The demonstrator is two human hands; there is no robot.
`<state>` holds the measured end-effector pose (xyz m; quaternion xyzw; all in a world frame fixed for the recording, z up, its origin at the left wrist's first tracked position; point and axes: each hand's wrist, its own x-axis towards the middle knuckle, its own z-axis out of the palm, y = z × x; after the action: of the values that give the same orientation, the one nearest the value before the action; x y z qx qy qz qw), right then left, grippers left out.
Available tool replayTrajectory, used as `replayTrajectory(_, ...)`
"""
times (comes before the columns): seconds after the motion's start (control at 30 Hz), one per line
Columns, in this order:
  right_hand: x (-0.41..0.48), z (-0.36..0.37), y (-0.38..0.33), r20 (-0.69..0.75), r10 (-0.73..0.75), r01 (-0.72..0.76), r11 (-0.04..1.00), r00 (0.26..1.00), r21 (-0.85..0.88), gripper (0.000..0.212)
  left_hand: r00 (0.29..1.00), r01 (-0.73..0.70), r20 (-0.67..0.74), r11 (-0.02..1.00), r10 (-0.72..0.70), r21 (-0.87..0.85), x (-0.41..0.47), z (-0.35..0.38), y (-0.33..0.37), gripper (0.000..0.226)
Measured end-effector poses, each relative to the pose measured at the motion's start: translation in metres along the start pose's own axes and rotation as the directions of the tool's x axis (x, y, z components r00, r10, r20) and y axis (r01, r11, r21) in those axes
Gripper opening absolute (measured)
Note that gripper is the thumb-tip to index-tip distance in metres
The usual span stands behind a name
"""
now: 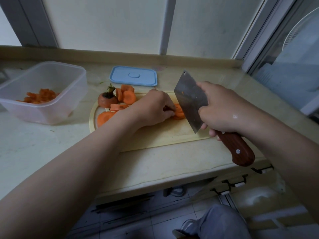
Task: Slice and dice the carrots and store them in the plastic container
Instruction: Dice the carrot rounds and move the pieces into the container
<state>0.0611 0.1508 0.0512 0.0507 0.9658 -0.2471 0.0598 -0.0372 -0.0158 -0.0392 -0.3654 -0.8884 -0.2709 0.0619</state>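
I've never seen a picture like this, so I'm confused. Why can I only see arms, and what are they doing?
The camera sits on the person's head, looking down, so you see only their arms. The right hand grips a cleaver. The left hand holds carrot slices steady on the cutting board. A carrot top lies near the board's far left corner. The plastic container holds cut carrot pieces; a blue lid lies behind the board.
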Motion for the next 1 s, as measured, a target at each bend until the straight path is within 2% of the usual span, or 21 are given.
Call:
replayTrajectory(0.2, 0.001, 0.002, -0.008, 0.024, 0.021, -0.019, 0.997, 0.999, -0.074, 0.070, 1.000, -0.001, -0.014, 1.000, 0.001, 0.011, 0.001, 0.001, 0.002, 0.019)
replayTrajectory(0.47, 0.004, 0.021, -0.012, 0.076, 0.024, -0.006, 0.974, 0.997, -0.227, 0.094, 1.000, -0.012, -0.018, 0.999, 0.013, 0.032, 0.003, 0.001, 0.001, 0.017)
replayTrajectory(0.7, 0.015, 0.021, -0.011, 0.041, 0.035, -0.029, 0.991, 0.999, -0.133, 0.096, 1.000, 0.003, -0.009, 0.999, -0.003, 0.042, 0.000, 0.000, 0.004, 0.018)
replayTrajectory(0.9, 0.002, 0.014, -0.002, 0.098, 0.050, -0.032, 0.985, 0.994, -0.172, 0.097, 1.000, 0.015, -0.027, 0.999, -0.014, 0.040, -0.001, 0.000, 0.004, 0.020)
replayTrajectory(1.0, 0.008, 0.015, 0.000, 0.069, 0.050, -0.043, 0.994, 0.996, -0.102, 0.096, 1.000, 0.006, -0.022, 0.999, -0.005, 0.042, -0.001, -0.001, 0.005, 0.020)
